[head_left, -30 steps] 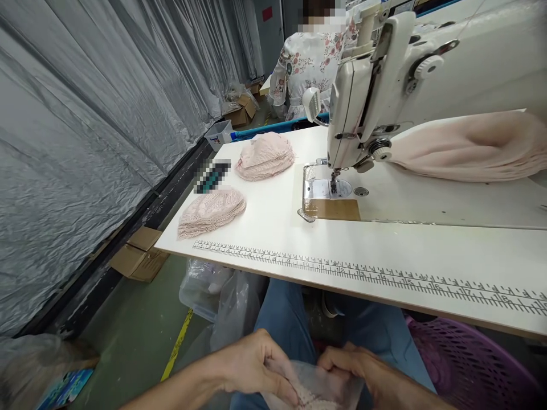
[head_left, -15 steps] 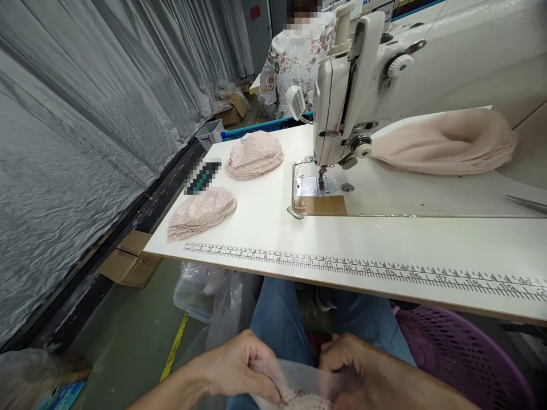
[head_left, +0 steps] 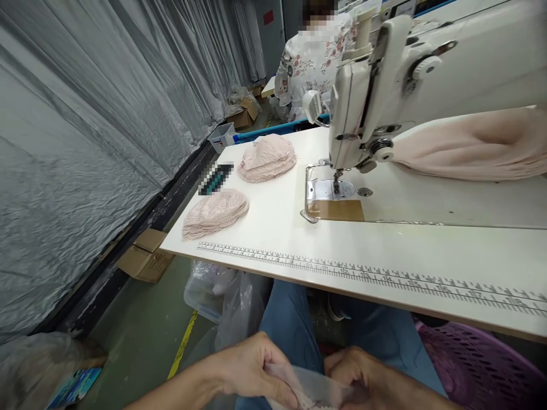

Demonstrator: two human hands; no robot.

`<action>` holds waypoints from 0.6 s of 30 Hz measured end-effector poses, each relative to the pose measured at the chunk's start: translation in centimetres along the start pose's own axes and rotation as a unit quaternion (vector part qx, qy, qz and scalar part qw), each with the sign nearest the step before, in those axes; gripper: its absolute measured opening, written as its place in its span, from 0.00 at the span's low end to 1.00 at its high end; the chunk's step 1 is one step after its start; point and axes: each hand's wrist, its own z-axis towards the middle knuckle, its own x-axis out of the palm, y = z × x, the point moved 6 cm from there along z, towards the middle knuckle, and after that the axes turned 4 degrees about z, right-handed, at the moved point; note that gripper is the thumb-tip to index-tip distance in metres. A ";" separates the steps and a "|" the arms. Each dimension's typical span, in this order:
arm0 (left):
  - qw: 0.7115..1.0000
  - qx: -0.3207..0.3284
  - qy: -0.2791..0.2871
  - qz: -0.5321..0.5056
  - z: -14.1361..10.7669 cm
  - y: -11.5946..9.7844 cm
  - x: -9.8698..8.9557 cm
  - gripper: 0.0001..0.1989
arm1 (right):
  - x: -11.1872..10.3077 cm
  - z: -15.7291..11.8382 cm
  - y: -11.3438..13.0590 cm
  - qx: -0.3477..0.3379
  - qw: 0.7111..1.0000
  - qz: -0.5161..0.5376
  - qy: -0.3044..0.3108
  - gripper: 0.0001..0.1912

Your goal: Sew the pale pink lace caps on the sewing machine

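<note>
The translucent piece (head_left: 315, 381) was located below the bench's (head_left: 273, 228) near edge. The left hand (head_left: 256, 367) pinched it, thumb uppermost; the right hand (head_left: 355, 371) was curled closed on its opposite side. It was judged light, limp and liable to snag, best held gently by opposite edges.

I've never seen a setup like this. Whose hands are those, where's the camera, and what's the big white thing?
No robot here: a person works barehanded, and one camera worn on their head looks forward and down. The big white thing is a sewing machine on a white table. To its left lie a far stack and a near stack of pale pink fabric; a folded pink bundle lies under its arm. Below the table's edge, the left hand and right hand hold sheer, lace-trimmed fabric between them.
</note>
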 end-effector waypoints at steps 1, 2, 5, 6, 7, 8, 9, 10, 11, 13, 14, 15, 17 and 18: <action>1.000 -0.002 0.005 -0.002 -0.1 0.0 0.0 0.30 | 0.0 0.0 -0.2 -0.002 1.000 0.010 0.001 0.17; 1.000 -0.003 0.009 -0.002 -0.1 -0.1 0.1 0.31 | -0.1 -0.1 -0.3 -0.002 1.000 0.022 0.004 0.16; 1.000 -0.010 0.016 0.002 -0.2 -0.4 0.0 0.35 | -0.4 -0.4 -0.6 0.014 0.999 0.043 0.008 0.13; 1.000 -0.012 0.017 0.004 -0.3 -0.5 0.0 0.36 | -0.5 -0.5 -0.6 0.019 0.999 0.037 0.011 0.12; 1.000 -0.012 0.019 0.007 -0.3 -0.7 0.0 0.37 | -0.5 -0.6 -0.6 0.024 0.999 0.035 0.016 0.11; 1.000 -0.014 0.022 0.010 -0.3 -0.8 0.0 0.38 | -0.4 -0.7 -0.6 0.027 0.999 0.036 0.022 0.11; 0.999 -0.016 0.026 0.012 -0.3 -0.8 0.1 0.40 | -0.4 -0.8 -0.6 0.027 0.998 0.041 0.027 0.10; 0.999 -0.018 0.030 0.013 -0.3 -0.9 0.1 0.41 | -0.3 -0.8 -0.6 0.027 0.998 0.050 0.034 0.10; 0.999 -0.020 0.034 0.013 -0.3 -0.9 0.2 0.42 | -0.3 -0.8 -0.7 0.030 0.997 0.057 0.035 0.09; 0.999 -0.024 0.039 0.013 -0.3 -0.9 0.3 0.43 | -0.4 -0.8 -0.9 0.034 0.997 0.061 0.031 0.10; 0.999 -0.024 0.041 0.015 -0.3 -0.8 0.3 0.43 | -0.4 -0.8 -0.9 0.035 0.997 0.057 0.028 0.10; 0.999 -0.021 0.043 0.018 -0.3 -0.9 0.3 0.43 | -0.5 -0.8 -1.0 0.038 0.997 0.056 0.026 0.11; 0.999 -0.013 0.047 0.021 -0.3 -0.9 0.3 0.42 | -0.7 -1.0 -1.1 0.042 0.997 0.058 0.012 0.12; 0.999 -0.009 0.047 0.021 -0.2 -0.9 0.2 0.42 | -0.8 -1.1 -1.1 0.046 0.997 0.063 0.004 0.12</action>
